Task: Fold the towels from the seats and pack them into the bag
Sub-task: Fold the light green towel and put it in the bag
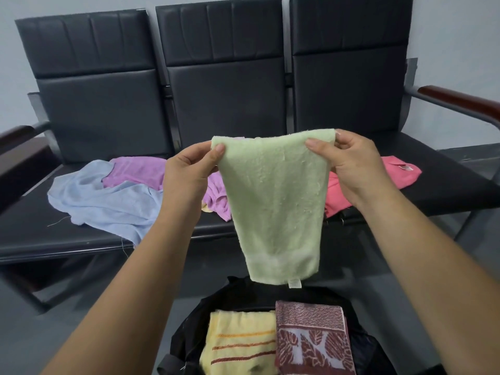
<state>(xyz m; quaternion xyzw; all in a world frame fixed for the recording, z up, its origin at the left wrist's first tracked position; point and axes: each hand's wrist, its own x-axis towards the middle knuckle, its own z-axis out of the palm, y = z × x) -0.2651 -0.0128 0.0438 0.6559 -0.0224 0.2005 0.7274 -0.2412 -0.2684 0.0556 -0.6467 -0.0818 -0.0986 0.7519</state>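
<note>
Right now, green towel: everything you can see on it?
The green towel is pale, nubbly terry, hanging lengthwise in the air and tapering downward. A smoother band and a small white label mark its bottom edge. The left hand pinches its top left corner, the right hand its top right. It hangs before the seats, above the black bag.

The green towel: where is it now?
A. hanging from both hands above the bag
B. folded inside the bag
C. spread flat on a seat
A: the left hand and the right hand each pinch a top corner of the green towel, which hangs over the bag.
</note>
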